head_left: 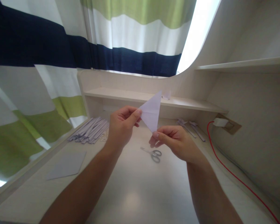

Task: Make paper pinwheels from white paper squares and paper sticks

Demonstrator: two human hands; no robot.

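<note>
A pale lilac sheet of paper folded into a triangle is held up above the desk, one corner pointing upward. My left hand pinches its left corner between thumb and fingers. At the lower corner, my right hand grips the paper the same way. Faint crease lines cross the triangle's face. Below my right hand lies a pair of scissors with grey handles, its blades pointing left.
Many folded paper strips are piled at the left. Nearer me rests a stack of square paper. Two paper pieces with long stems lie at the back right. A white charger with a red cable is plugged into the right wall.
</note>
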